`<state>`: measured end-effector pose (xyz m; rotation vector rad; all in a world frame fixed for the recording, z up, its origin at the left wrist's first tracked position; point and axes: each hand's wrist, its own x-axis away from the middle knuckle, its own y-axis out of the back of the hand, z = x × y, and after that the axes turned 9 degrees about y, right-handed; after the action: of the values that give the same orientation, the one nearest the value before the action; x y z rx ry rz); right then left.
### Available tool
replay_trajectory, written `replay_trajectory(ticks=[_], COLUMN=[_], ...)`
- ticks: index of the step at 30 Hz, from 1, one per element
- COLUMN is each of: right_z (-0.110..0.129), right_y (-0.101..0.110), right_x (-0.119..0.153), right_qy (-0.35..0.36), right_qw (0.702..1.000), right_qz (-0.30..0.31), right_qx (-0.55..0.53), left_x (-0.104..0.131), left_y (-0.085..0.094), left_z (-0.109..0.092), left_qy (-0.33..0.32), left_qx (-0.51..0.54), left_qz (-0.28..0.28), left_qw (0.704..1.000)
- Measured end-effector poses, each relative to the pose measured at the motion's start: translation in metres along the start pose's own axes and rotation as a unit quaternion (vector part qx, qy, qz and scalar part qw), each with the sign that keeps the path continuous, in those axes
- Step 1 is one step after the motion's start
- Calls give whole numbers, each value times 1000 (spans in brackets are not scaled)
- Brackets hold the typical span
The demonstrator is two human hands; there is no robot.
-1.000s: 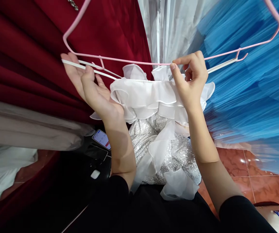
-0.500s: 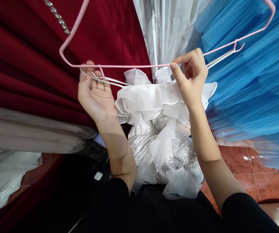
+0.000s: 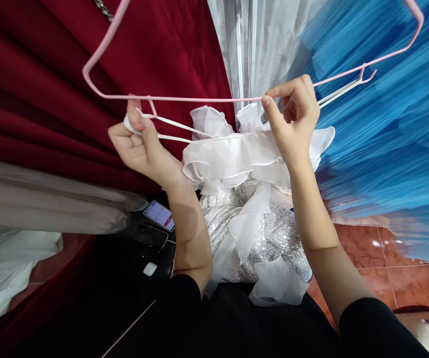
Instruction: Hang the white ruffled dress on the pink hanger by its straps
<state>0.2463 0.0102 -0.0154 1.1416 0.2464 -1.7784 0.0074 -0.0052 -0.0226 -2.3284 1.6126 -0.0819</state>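
Note:
A pink clothes hanger (image 3: pixel 199 100) crosses the upper part of the head view, its small hooks hanging below the bottom bar. My right hand (image 3: pixel 293 122) pinches that bar between thumb and forefinger. By the left hook, my left hand (image 3: pixel 149 154) is closed on a looped white strap (image 3: pixel 184 127), thumb against the fingers. The strap runs to a white ruffled dress (image 3: pixel 233 154) with a silver sequined body, lying across my lap. On the right, another white strap passes behind my right hand up to the other hook.
Dark red fabric (image 3: pixel 177 44) hangs at the left and blue tulle (image 3: pixel 386 149) at the right. A lit phone (image 3: pixel 159 216) and a small white case (image 3: pixel 150 269) lie on a black surface. Red floor tiles (image 3: pixel 371 248) show at the lower right.
My left hand has gone from open fingers under the strap to closed on it, turning and shifting slightly left. The hanger's left end moved slightly up and left. My right hand stays put.

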Motion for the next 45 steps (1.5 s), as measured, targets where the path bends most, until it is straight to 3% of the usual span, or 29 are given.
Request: replay_trajectory(ticks=[5, 10, 12, 17, 21, 28, 32, 37, 41, 45], right_z=[3, 1, 0, 2, 4, 9, 12, 12, 12, 15], right_y=[4, 2, 0, -1, 1, 2, 2, 4, 3, 2], right_x=[0, -1, 0, 1, 1, 2, 3, 3, 2, 1], right_qy=[-15, -26, -23, -22, -20, -37, -41, -28, -9, -7], right_qw=[1000, 1000, 1000, 1000, 1000, 999, 999, 999, 1000, 1000], right_qz=[8, 2, 1, 8, 10, 25, 30, 39, 30, 27], right_qx=[15, 0, -1, 0, 1, -3, -12, -10, -1, 0], left_x=[-6, -13, -12, 1, 9, 11, 20, 37, 35, 12], left_y=[0, 4, 3, 1, 1, -6, -14, -9, -16, -11], left_z=[0, 1, 2, 3, -1, -21, -24, -18, -15, -11], left_qy=[24, 2, -55, -249, -320, -240, -291, -331, -276, -211], left_qx=[1, 189, 198, 3, -60, -122, -120, -178, -100, -61], left_qz=[5, -23, -22, -45, -105, -131, -212, -203, -209, -176], left_qw=[1000, 982, 978, 968, 940, 954, 925, 904, 933, 959])
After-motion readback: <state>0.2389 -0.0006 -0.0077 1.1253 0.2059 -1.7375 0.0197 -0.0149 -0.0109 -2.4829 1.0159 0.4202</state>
